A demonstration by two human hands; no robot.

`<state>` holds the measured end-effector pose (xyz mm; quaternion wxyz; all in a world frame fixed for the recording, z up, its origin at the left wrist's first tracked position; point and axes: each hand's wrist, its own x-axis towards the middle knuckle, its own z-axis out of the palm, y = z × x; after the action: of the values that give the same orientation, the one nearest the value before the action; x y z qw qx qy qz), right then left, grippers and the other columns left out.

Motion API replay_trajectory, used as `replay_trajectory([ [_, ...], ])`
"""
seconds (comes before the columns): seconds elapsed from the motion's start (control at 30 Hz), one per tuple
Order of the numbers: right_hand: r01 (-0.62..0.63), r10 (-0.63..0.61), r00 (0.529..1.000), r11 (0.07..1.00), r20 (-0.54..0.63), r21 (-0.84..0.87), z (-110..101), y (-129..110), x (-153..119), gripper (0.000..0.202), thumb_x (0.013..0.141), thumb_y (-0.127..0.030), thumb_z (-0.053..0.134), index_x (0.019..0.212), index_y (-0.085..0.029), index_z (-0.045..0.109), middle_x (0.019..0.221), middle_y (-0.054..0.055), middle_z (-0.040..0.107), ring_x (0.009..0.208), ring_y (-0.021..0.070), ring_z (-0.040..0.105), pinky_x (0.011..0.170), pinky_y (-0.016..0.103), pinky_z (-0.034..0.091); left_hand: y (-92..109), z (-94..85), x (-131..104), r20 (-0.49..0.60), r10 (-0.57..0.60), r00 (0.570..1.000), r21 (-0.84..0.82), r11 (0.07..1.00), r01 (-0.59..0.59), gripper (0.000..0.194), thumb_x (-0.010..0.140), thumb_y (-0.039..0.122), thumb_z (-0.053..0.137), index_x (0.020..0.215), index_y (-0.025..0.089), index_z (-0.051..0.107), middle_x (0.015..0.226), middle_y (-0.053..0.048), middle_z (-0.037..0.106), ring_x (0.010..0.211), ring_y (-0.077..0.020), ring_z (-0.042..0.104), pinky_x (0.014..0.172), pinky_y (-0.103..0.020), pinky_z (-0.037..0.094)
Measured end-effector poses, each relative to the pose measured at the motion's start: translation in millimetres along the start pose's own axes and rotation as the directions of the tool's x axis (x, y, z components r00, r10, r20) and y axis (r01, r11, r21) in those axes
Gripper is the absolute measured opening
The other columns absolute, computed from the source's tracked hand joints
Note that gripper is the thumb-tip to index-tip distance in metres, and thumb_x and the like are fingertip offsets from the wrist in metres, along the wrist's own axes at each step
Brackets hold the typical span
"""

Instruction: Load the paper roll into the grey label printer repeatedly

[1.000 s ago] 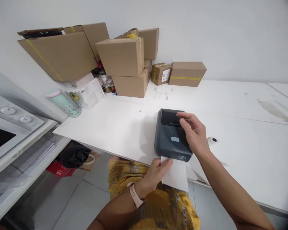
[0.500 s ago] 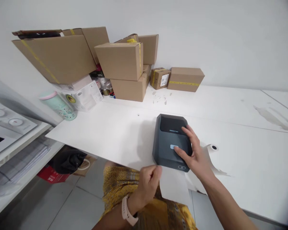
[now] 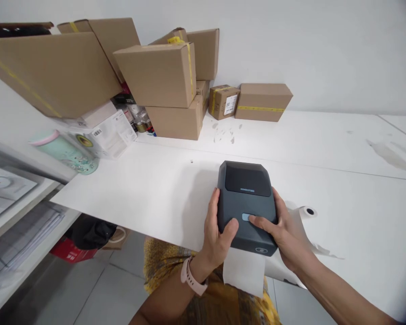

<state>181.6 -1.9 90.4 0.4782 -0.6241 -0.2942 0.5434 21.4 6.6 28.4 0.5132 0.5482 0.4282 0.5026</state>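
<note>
A dark grey label printer (image 3: 237,205) is between my two hands at the front edge of the white table. My left hand (image 3: 216,232) grips its left side, thumb on the top near the front. My right hand (image 3: 280,228) holds the right side, with its thumb at the light blue button (image 3: 246,217). Out of the printer's front hangs a strip of white paper (image 3: 244,273), reaching down past the table edge. Whether the printer's underside touches the table, I cannot tell.
A partly unrolled paper roll (image 3: 307,212) lies right of the printer. Cardboard boxes (image 3: 155,74) are stacked at the back left, beside a mint green tumbler (image 3: 66,153). Two smaller boxes (image 3: 264,101) stand by the wall. A shelf (image 3: 30,203) is at far left.
My left hand has gone from a fist at the printer's front left corner to gripping its left side. The right hand has slid down around the right side. The printer appears slightly nearer.
</note>
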Motion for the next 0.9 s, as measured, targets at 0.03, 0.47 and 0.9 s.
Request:
replay_trajectory([
  [0.03,0.008,-0.008,1.000,1.000,-0.005,-0.001,0.4,0.6,0.0,0.120,0.063,-0.050,0.088,0.160,-0.040,0.019,0.153,0.008,0.049,0.122,0.0330,0.063,0.090,0.044,0.061,-0.9,-0.4,-0.6,0.000,0.010,1.000,0.001,1.000,-0.010,0.072,0.096,0.044,0.058,0.159,0.030,0.025,0.169,-0.005,0.023,0.155,-0.0318,0.025,0.127,-0.049,0.028],
  [0.47,0.397,-0.410,0.882,0.912,-0.233,-0.103,2.8,66.4,-0.1,0.068,0.094,-0.061,0.047,0.155,-0.031,0.039,0.165,0.002,0.035,0.152,0.0295,0.031,0.121,0.048,0.033,-8.3,2.4,-17.0,-0.084,0.017,0.996,-0.055,0.998,-0.022,0.072,0.095,0.044,0.059,0.158,0.029,0.029,0.169,-0.006,0.025,0.156,-0.0317,0.022,0.128,-0.048,0.023],
  [0.9,0.456,-0.363,0.848,0.872,-0.386,0.179,17.1,94.0,-7.6,0.064,0.096,-0.059,0.041,0.149,-0.023,0.046,0.158,0.006,0.045,0.146,0.0286,0.039,0.118,0.046,0.034,-26.3,-3.2,-30.6,0.027,0.088,0.996,-0.210,0.974,-0.081,0.089,0.089,0.046,0.068,0.161,0.026,0.018,0.170,-0.011,0.020,0.155,-0.0331,0.024,0.127,-0.048,0.028],
])
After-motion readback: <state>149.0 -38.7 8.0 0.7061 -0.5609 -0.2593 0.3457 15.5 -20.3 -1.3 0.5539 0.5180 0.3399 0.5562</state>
